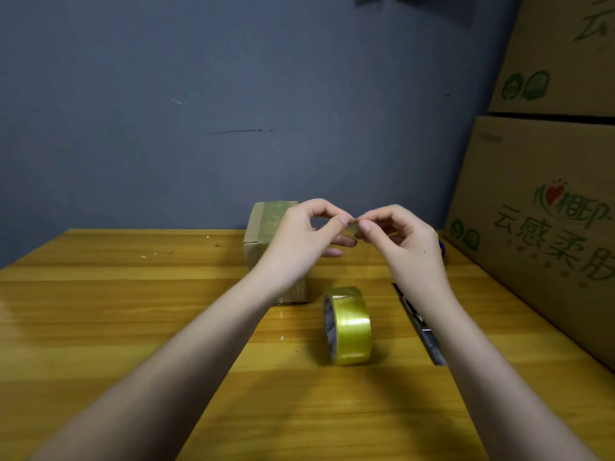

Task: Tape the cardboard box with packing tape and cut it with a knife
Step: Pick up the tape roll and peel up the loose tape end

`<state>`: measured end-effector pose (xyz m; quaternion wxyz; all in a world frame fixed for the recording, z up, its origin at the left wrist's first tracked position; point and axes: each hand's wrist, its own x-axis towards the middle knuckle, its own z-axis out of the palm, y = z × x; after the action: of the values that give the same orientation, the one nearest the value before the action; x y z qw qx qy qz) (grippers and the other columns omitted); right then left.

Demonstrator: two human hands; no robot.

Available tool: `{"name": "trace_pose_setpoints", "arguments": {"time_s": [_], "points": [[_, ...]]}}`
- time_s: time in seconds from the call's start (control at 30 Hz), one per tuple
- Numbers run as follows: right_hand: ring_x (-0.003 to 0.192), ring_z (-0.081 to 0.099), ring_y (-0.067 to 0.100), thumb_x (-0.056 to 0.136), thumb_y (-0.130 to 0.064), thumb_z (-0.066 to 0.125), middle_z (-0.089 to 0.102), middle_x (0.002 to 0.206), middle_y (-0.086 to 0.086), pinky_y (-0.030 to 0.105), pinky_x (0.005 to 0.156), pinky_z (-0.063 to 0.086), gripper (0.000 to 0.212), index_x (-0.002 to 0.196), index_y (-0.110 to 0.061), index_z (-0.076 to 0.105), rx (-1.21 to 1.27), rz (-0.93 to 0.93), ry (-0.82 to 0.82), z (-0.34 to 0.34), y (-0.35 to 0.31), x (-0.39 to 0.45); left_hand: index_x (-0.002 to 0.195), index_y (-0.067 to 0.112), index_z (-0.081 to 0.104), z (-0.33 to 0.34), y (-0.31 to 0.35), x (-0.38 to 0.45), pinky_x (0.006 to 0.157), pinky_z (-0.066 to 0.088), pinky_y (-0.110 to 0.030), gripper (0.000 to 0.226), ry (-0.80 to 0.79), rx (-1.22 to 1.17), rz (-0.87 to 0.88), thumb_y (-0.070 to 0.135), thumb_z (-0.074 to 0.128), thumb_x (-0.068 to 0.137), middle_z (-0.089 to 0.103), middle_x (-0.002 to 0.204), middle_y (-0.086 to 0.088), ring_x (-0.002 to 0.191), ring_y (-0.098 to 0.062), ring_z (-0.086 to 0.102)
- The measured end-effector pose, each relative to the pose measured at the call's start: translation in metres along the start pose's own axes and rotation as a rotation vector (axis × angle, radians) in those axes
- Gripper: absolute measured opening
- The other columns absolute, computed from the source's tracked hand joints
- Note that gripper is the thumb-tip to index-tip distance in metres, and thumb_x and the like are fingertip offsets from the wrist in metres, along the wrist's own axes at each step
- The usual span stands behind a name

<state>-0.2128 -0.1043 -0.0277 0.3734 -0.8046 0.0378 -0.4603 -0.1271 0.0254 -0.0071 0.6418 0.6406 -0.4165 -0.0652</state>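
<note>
Seemingly late stage: box (266, 234) at table (100, 311) rear, top already taped. Left hand (299, 234), right hand (399, 237) pinch small tape scrap (355, 224) between fingertips. Roll (347, 324), knife (419, 324) lie idle, near front.

This looks like a packing or storeroom corner, not a home room. A wooden tabletop (100, 311) stands pushed against a bare dark grey wall (199, 111) that is scuffed and scratched. Along the tabletop's right edge, large cartons (545, 201) are stacked one on another, printed with green Chinese lettering and a red heart logo, the sort of bulk shipping cases goods arrive in. On the tabletop lie packing supplies: a tape roll (349, 326) on its edge near the middle, a knife (416, 322) just right of it, and a small taped box (263, 234) toward the far edge.
</note>
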Motion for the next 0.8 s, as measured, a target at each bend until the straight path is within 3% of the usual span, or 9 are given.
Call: {"name": "trace_pose_setpoints", "arguments": {"time_s": [0.17, 0.43, 0.63, 0.8], "points": [[0.080, 0.067, 0.008, 0.088, -0.019, 0.064, 0.069, 0.081, -0.011, 0.033, 0.074, 0.055, 0.008, 0.092, -0.016, 0.071, -0.073, -0.064, 0.027, -0.001, -0.001, -0.001, 0.088, 0.008, 0.065, 0.000, -0.003, 0.002, 0.064, 0.060, -0.025, 0.010, 0.058, 0.001, -0.040, 0.017, 0.061, 0.090, 0.069, 0.096, -0.005, 0.074, -0.014, 0.074], [0.081, 0.066, 0.007, 0.090, -0.025, 0.060, 0.068, 0.082, -0.012, 0.037, 0.070, 0.054, 0.008, 0.093, -0.021, 0.067, -0.153, -0.082, 0.032, 0.001, 0.000, -0.004, 0.078, 0.017, 0.057, 0.004, -0.007, 0.004, 0.060, 0.058, -0.019, 0.014, 0.105, 0.177, 0.061, 0.023, 0.062, 0.090, 0.069, 0.083, 0.005, 0.070, -0.001, 0.071], [0.082, 0.064, 0.006, 0.093, -0.030, 0.055, 0.064, 0.084, -0.014, 0.039, 0.071, 0.055, 0.011, 0.094, -0.022, 0.062, -0.202, -0.079, 0.015, 0.003, 0.001, -0.005, 0.077, 0.017, 0.056, 0.003, -0.008, 0.004, 0.065, 0.060, -0.024, 0.016, 0.083, 0.230, 0.095, 0.025, 0.060, 0.091, 0.066, 0.083, 0.001, 0.083, -0.014, 0.069], [0.081, 0.062, 0.008, 0.094, -0.030, 0.052, 0.063, 0.086, -0.013, 0.040, 0.069, 0.054, 0.011, 0.095, -0.022, 0.058, -0.284, -0.124, 0.016, 0.001, 0.001, -0.006, 0.082, 0.019, 0.056, -0.002, -0.013, 0.003, 0.078, 0.057, -0.048, 0.024, 0.108, 0.289, 0.101, 0.042, 0.059, 0.088, 0.067, 0.087, -0.004, 0.087, -0.022, 0.066]]}}
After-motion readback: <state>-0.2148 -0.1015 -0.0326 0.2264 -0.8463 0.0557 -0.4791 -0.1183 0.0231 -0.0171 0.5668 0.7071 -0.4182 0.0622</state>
